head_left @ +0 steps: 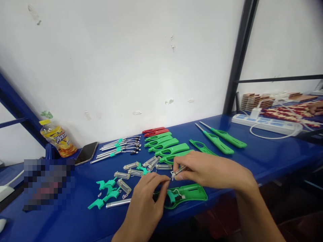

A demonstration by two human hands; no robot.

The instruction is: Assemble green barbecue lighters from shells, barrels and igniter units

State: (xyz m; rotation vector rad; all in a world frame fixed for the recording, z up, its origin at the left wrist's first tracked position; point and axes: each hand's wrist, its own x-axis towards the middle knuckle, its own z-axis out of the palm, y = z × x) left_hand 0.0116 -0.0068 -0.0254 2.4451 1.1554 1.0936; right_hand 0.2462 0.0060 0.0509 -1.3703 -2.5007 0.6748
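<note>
My right hand (199, 168) pinches a small clear fuel tank (179, 170) with a white piece at its tip. Close by, my left hand (148, 198) has thumb and index finger pressed together near that tip; what they hold is too small to name. Under both hands lies a green half shell (194, 193) with a teal trigger (173, 196) and wires in it. A silver tube (117, 203) sticks out to the left from beneath my left hand. Several clear tanks (123, 186) and teal triggers (107, 195) are scattered to the left.
Silver rods with wires (108, 154), a phone (86, 153) and a bottle (59, 137) stand or lie at the back left. Behind are green shells (176, 149) and red shells (155, 131). Farther right are two lighters (224, 134), a power strip (267, 124) and another person's hand (316, 108).
</note>
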